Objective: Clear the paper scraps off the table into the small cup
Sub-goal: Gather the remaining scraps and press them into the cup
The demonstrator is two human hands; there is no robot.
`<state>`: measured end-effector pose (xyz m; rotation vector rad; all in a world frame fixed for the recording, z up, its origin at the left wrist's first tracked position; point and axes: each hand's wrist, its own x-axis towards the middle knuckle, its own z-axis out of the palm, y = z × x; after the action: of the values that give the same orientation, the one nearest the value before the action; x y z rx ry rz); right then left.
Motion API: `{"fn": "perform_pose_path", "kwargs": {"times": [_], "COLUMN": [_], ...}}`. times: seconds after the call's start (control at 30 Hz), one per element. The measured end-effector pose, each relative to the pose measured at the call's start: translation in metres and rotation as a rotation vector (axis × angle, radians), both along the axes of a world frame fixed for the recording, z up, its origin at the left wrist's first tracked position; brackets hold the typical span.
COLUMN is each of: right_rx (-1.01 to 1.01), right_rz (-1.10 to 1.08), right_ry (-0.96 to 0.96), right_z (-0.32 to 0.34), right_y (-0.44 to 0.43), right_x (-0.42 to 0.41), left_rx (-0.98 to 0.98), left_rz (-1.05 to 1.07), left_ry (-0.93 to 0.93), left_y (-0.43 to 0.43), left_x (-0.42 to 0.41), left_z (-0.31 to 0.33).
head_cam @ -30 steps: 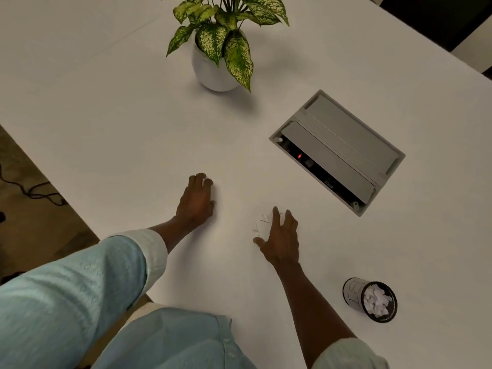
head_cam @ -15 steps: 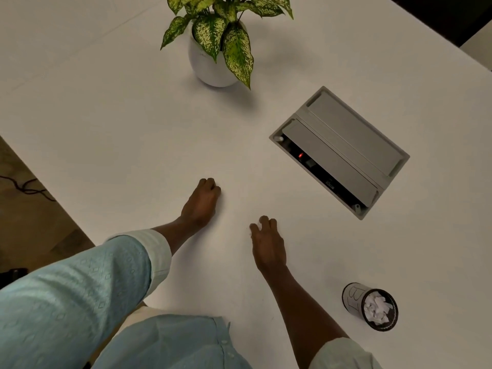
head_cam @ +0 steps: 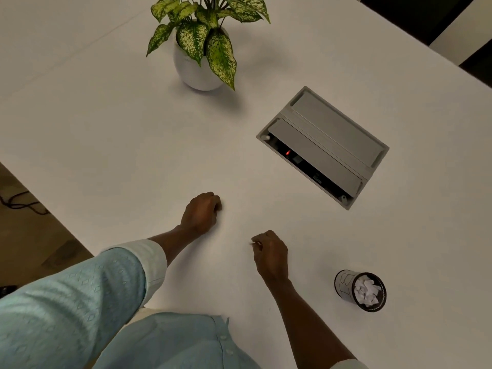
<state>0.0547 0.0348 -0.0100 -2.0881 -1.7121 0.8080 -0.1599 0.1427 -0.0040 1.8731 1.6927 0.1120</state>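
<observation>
While the left hand (head_cam: 201, 212) rests on the white table (head_cam: 106, 129) with its fingers curled under into a loose fist, the right hand (head_cam: 271, 255) hovers just above or on the surface a little nearer the person. The right hand's fingers and thumb are bent together in a pinch, and a small white sliver of a paper scrap (head_cam: 251, 243) pokes out at their tips on the hand's left side. How much more of the scrap is tucked inside the hand is hidden.

To the right of that hand and well apart from it, the cup (head_cam: 343, 284) stands upright on the table. It is small, with a pale wall bearing dark line markings and a dark rim, and it is filled with crumpled white scraps (head_cam: 367, 290).

Further back on the right, a grey socket box (head_cam: 327, 145) is set into the table, with a flap raised and a small red light (head_cam: 287, 152) glowing in the dark slot along its near edge. At the far side stands a potted plant (head_cam: 202, 35) with green and cream speckled leaves in a round white pot (head_cam: 197, 73).

A light blue sleeve (head_cam: 80, 288) with a pale turned-back cuff covers the left forearm, and a shirt (head_cam: 173, 342) of the same blue fills the bottom edge. Beyond the table's left edge, a dark cable (head_cam: 18, 203) lies on the floor.
</observation>
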Motion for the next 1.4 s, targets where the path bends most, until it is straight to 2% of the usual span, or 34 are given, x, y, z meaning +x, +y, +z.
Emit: {"fn": "perform_pose_path", "kwargs": {"times": [0.13, 0.2, 0.33, 0.5, 0.73, 0.97, 1.2, 1.4], "right_rx": [0.006, 0.046, 0.112, 0.188, 0.262, 0.337, 0.307, 0.281], "right_rz": [-0.38, -0.503, -0.67, -0.758, -0.839, -0.938, -0.96, -0.927], "right_ry": [0.24, 0.309, 0.366, 0.383, 0.308, 0.113, -0.044, -0.068], "right_z": [0.006, 0.011, 0.023, 0.044, 0.065, 0.083, 0.086, 0.088], "right_y": [-0.025, -0.04, -0.069, -0.097, -0.126, -0.142, -0.147, -0.142], "right_x": [0.015, 0.024, 0.046, 0.07, 0.102, 0.15, 0.19, 0.208], "left_rx": [-0.049, -0.048, -0.041, -0.059, -0.085, -0.031, -0.016, -0.006], "left_rz": [0.001, -0.022, -0.083, -0.121, -0.319, -0.496, -0.635, -0.661], "left_ry": [-0.013, -0.027, -0.095, -0.167, -0.245, -0.327, -0.328, -0.262], "left_y": [-0.015, -0.023, -0.038, -0.056, -0.082, -0.1, -0.111, -0.113], "left_x": [0.015, 0.024, 0.053, 0.102, 0.175, 0.26, 0.314, 0.337], "left_z": [0.004, 0.007, 0.016, 0.032, 0.053, 0.082, 0.098, 0.09]}}
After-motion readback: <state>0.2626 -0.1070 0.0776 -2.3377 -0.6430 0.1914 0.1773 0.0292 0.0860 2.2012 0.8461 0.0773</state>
